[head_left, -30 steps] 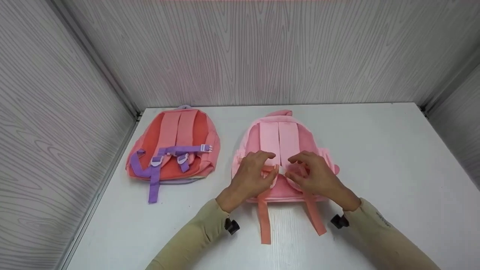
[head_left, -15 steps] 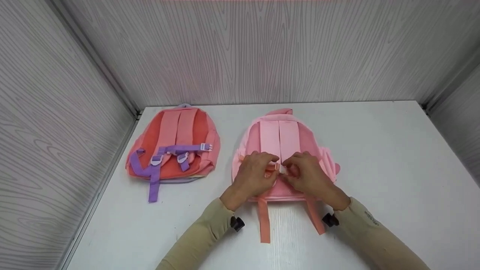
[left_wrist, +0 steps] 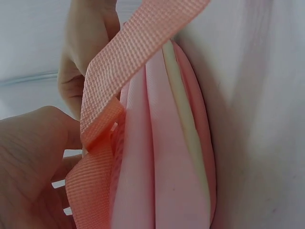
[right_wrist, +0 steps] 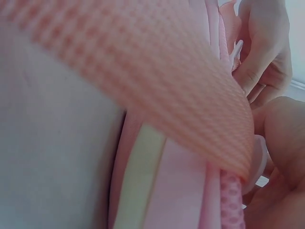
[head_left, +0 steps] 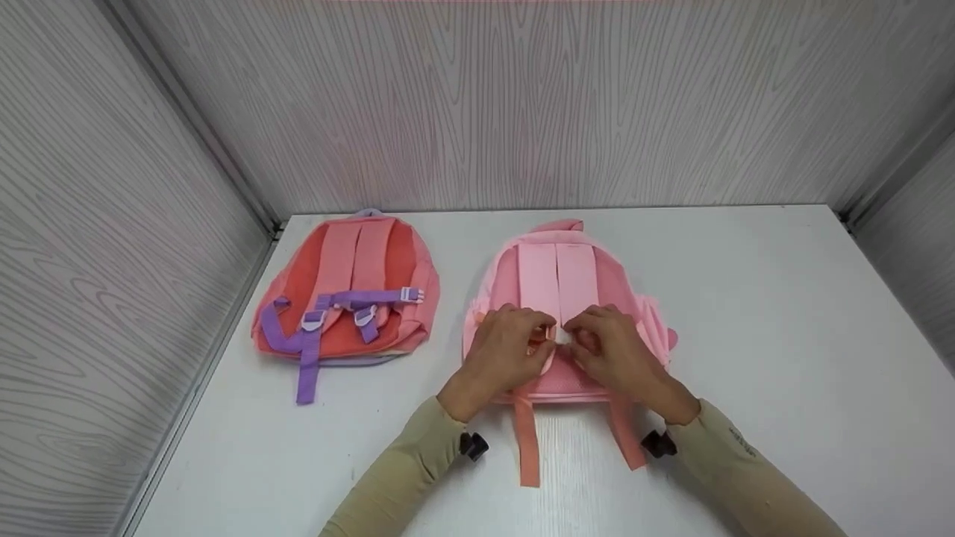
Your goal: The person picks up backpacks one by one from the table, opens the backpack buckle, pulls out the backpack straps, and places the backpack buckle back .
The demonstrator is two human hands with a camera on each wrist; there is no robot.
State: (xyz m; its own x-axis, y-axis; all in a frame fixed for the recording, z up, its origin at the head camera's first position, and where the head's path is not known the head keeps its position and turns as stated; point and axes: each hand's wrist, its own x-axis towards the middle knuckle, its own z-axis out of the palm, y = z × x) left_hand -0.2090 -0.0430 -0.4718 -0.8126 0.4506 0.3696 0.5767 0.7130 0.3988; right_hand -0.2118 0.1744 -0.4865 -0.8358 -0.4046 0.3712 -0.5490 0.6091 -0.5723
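A pink backpack (head_left: 539,276) lies on the table, back panel up, its orange strap ends (head_left: 527,440) hanging toward me. Over its lower middle, my left hand (head_left: 500,354) pinches the orange webbing at a small buckle (head_left: 562,335). My right hand (head_left: 623,358) pinches the buckle's other side, thumb and index fingertips close to the left ones. Fingers hide most of the buckle. In the left wrist view, orange webbing (left_wrist: 128,62) crosses in front of the pink bag side. The right wrist view shows a pale plastic piece (right_wrist: 257,160) by the right hand.
To the left lies a coral backpack (head_left: 399,246) with purple straps (head_left: 307,373) and white buckles. Both bags rest on a white table (head_left: 761,313). Grey wood-grain panels (head_left: 477,104) stand behind and at the sides.
My right hand has come left and its fingertips have closed in at the buckle. The left hand has shifted slightly right. Both bags stay in place.
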